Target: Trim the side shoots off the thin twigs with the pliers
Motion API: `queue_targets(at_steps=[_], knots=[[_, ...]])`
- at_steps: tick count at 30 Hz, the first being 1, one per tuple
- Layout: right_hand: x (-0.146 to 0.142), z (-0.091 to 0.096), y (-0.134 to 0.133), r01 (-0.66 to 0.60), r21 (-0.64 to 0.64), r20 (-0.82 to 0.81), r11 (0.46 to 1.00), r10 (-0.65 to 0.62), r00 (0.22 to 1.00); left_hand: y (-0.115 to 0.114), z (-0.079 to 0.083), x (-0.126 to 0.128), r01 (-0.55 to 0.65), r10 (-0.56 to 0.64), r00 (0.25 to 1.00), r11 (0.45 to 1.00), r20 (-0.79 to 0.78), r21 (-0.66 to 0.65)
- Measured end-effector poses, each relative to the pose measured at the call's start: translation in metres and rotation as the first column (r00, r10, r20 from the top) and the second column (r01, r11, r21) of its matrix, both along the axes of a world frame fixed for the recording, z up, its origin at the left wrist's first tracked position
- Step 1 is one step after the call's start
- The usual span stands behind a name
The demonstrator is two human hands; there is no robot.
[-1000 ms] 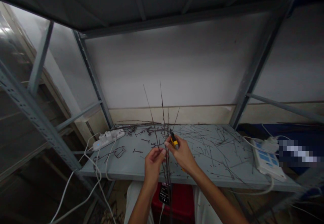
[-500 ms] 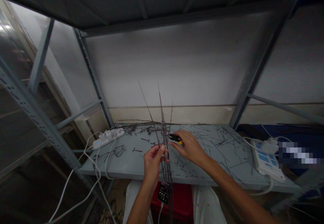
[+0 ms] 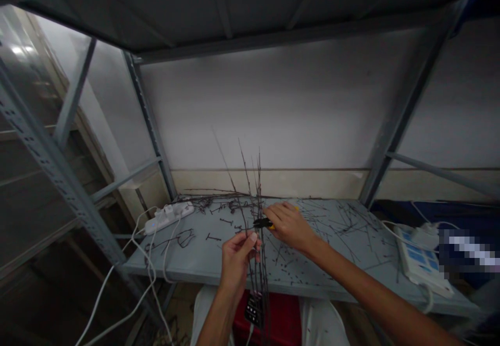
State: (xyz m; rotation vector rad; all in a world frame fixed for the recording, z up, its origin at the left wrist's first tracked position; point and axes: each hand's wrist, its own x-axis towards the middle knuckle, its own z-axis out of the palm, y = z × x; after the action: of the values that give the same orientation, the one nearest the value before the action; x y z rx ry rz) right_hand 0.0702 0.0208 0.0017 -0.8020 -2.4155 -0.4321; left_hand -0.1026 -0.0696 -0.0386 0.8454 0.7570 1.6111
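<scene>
My left hand (image 3: 236, 256) is closed around a bundle of long, thin dark twigs (image 3: 242, 208) standing upright, their tips fanning out above it. In my right hand (image 3: 292, 230) is a pair of cutting pliers (image 3: 262, 223) with black jaws and yellow on the handles. The jaws point left, just above my left fingertips, and overlap the twigs. Whether they are closed on one twig I cannot tell. Below the hands, the twigs run down past the shelf's front edge.
Cut twig pieces lie scattered over the grey metal shelf (image 3: 203, 260). A white power strip (image 3: 156, 223) with cables sits on the left, and another power strip (image 3: 422, 268) on the right. A phone-like black device (image 3: 253, 309) and a red stool-like surface (image 3: 285, 314) are below.
The pliers have moved left and slightly down, from beside the twigs to across them. The twig tips have shifted, and the view has tilted slightly.
</scene>
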Motion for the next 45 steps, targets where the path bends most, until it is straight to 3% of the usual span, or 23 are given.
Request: queue_targets(at_steps=[6,8,9,11,12,14,18,23,35,40,45], knots=[[-0.009,-0.015,-0.003,0.069,-0.096,-0.137,0.993,-0.082,0.987,0.003,-0.006,0.002,-0.047,0.049,0.997,0.998,0.059,-0.037],[-0.016,-0.011,-0.008,0.058,-0.232,-0.322,0.971,-0.133,0.937,0.006,-0.008,0.002,-0.069,0.074,0.995,0.995,0.071,-0.070],[-0.020,-0.008,-0.010,0.009,-0.347,-0.450,0.938,-0.175,0.876,0.008,-0.009,0.001,-0.074,0.080,0.994,0.994,0.071,-0.085],[-0.028,0.002,-0.015,-0.185,-0.562,-0.649,0.806,-0.291,0.703,0.010,-0.011,0.000,-0.077,0.084,0.994,0.992,0.065,-0.098],[-0.032,0.007,-0.016,-0.280,-0.618,-0.693,0.735,-0.340,0.636,0.011,-0.011,0.000,-0.078,0.084,0.995,0.992,0.061,-0.097],[-0.038,0.018,-0.018,-0.363,-0.649,-0.716,0.669,-0.374,0.590,0.012,-0.012,0.001,-0.075,0.080,0.995,0.993,0.052,-0.094],[-0.045,0.032,-0.016,-0.357,-0.632,-0.710,0.687,-0.329,0.623,0.010,-0.011,0.003,-0.079,0.084,0.996,0.991,0.040,-0.106],[-0.047,0.036,-0.014,-0.358,-0.626,-0.697,0.693,-0.290,0.656,0.011,-0.012,0.002,-0.074,0.078,0.996,0.992,0.043,-0.105],[-0.046,0.060,-0.008,-0.315,-0.567,-0.721,0.761,-0.274,0.636,0.017,-0.025,0.000,-0.076,0.072,0.993,0.996,-0.090,-0.052],[-0.048,0.054,-0.014,-0.319,-0.597,-0.727,0.737,-0.327,0.604,0.028,-0.004,0.002,-0.136,0.139,0.989,0.989,-0.044,0.064],[-0.046,0.041,-0.012,-0.386,-0.602,-0.732,0.699,-0.290,0.616,0.046,0.020,0.009,-0.090,0.090,0.996,0.991,0.001,0.099]])
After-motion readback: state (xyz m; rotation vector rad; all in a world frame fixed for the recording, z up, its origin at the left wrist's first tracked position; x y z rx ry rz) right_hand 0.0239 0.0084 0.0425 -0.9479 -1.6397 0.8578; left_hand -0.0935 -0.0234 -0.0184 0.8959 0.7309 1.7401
